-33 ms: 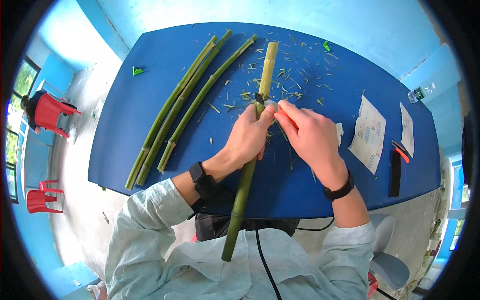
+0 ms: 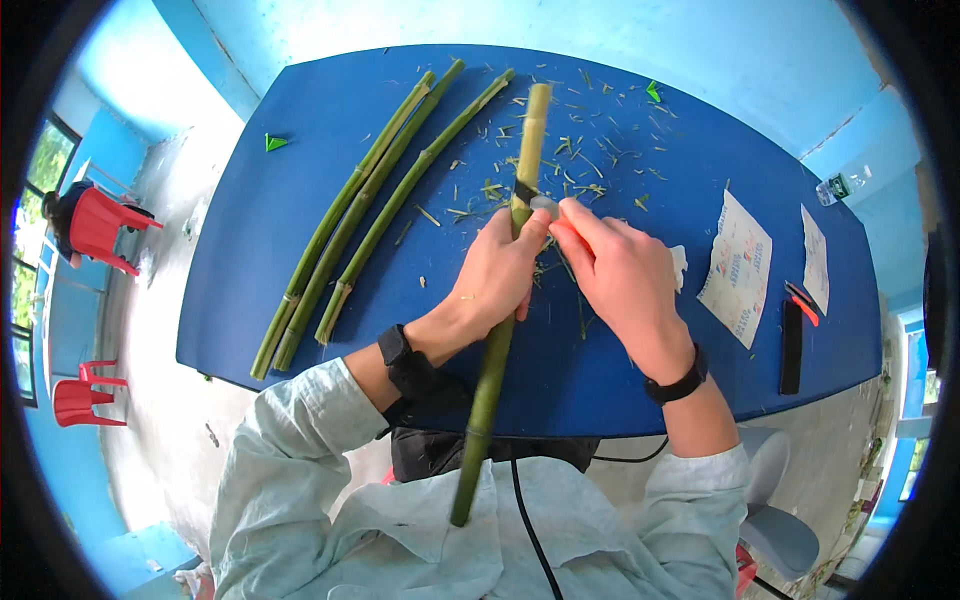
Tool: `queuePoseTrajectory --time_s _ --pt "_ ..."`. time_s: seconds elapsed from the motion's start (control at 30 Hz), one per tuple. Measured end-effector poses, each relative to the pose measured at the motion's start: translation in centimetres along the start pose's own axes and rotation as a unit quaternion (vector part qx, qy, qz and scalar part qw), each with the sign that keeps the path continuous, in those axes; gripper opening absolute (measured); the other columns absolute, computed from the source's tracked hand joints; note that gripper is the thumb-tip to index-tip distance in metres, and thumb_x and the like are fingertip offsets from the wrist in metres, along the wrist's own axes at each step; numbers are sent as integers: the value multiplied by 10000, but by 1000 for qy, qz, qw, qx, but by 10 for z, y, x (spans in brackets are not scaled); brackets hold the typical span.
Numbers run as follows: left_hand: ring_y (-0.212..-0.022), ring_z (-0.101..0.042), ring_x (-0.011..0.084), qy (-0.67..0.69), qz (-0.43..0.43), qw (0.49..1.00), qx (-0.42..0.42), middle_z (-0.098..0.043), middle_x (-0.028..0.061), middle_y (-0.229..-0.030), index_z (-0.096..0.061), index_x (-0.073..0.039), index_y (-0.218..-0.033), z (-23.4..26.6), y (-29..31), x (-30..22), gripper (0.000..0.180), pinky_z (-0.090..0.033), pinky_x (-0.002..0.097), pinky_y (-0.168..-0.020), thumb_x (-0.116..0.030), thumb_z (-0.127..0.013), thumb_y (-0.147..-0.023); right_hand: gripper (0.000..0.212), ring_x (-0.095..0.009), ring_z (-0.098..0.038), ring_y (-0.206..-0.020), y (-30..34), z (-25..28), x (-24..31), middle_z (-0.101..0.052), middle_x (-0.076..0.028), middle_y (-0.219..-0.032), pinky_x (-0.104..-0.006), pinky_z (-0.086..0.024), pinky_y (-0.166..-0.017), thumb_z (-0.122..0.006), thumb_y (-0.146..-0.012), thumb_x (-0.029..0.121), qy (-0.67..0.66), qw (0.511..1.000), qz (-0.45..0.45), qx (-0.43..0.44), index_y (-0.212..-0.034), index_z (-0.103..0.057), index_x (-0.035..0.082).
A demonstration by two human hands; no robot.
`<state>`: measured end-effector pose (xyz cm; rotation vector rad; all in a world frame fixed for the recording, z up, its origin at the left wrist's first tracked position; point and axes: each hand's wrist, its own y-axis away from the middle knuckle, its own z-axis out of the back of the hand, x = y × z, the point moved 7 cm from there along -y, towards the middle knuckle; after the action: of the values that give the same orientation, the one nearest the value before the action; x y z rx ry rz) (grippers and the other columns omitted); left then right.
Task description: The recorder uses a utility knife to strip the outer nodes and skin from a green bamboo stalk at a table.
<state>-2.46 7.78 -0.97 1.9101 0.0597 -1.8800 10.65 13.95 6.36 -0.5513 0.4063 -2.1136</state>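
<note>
A green sugarcane stalk [image 2: 493,360], pale and peeled at its far end, slants from the table to my chest. My left hand [image 2: 497,265] is wrapped round it near the middle, its thumb up by the blade. Closed in my right hand [image 2: 622,262] is a small knife with a dark blade [image 2: 523,193] and a pale collar; my fingers cover most of its orange handle. The blade lies across the stalk where green skin meets peeled flesh. Three more green stalks [image 2: 350,220] rest on the table to the left of my hands.
Peel shavings [image 2: 590,160] litter the blue table [image 2: 630,370] beyond my hands. On the right lie two printed paper sheets [image 2: 738,270], an orange-and-black tool [image 2: 803,305] and a black strip [image 2: 790,348]. A clear bottle [image 2: 832,190] is at the far right edge. Two red chairs [image 2: 88,400] stand left.
The stalk has swung slightly: its near end is a little farther right and its far end a little farther left. Both hands keep nearly the same place.
</note>
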Motion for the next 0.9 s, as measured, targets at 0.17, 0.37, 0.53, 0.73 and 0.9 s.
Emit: queuePoseTrajectory --time_s 0.17,0.37,0.53,0.73,0.9 --pt "-402 -491 134 62 6 998 -6 -510 3 -625 -498 -51 -1060 -2 2 -5 382 -399 308 -359 -413 -508 -1186 253 -348 -734 -670 -11 8 -4 -723 -117 -747 -449 -550 -559 -752 -1046 331 -27 999 6 -34 -1208 -759 138" --pt "-407 -498 135 72 -18 997 29 -511 4 -631 -510 -46 -1096 -5 1 -5 368 -414 309 -366 -403 -521 -1181 256 -359 -739 -687 -4 1 -15 -743 -166 -794 -425 -537 -565 -748 -1055 308 -138 990 -19 -25 -1214 -785 111" --pt "-436 -523 137 73 -20 997 25 -524 12 -666 -518 -55 -1127 -2 0 0 284 -435 305 -389 -336 -528 -1169 255 -360 -743 -696 -5 -1 -17 -744 -190 -812 -413 -537 -581 -742 -1061 299 -192 980 -46 33 -1198 -802 93" --pt "-473 -553 150 77 -21 996 45 -550 43 -726 -516 -59 -1158 -3 1 1 253 -459 306 -418 -311 -518 -1160 271 -368 -740 -694 -2 0 -23 -738 -203 -819 -417 -532 -586 -729 -1070 299 -184 979 -55 63 -1189 -792 63" --pt "-471 -561 161 93 -33 993 58 -548 43 -726 -494 -56 -1146 -4 5 -5 313 -467 318 -413 -368 -505 -1167 269 -378 -738 -700 -1 1 -26 -733 -217 -831 -414 -528 -585 -725 -1072 289 -199 977 -53 50 -1183 -789 52"
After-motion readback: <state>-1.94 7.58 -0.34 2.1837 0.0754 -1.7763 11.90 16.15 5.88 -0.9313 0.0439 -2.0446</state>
